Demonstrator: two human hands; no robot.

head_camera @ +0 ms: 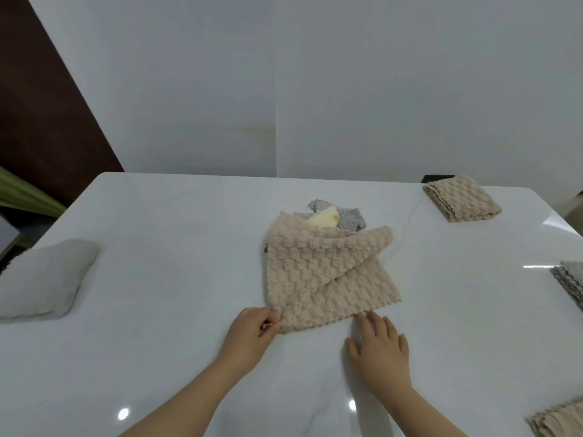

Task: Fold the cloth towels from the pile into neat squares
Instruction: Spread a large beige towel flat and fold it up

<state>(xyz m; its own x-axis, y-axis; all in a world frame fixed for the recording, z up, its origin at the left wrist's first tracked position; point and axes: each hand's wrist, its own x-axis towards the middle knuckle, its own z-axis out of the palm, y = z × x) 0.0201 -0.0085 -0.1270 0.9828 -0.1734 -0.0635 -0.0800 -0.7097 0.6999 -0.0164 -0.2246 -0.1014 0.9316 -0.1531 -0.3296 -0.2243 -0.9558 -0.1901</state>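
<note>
Your left hand (pixel 252 331) pinches the near corner of the fluffy beige cloth towel (pixel 328 279); your right hand (pixel 380 350) lies flat, fingers spread, on the glossy white table (pixel 173 279). Plain grey-white wall (pixel 378 89) behind.

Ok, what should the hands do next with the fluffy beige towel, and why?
Probably the right hand, lying open by the beige towel, should pinch its near edge. The left hand pinches the near-left corner, and the towel lies skewed, so both grips could pull it straight.

Beige towel (pixel 328 272) in left hand (pixel 252 329)
</note>
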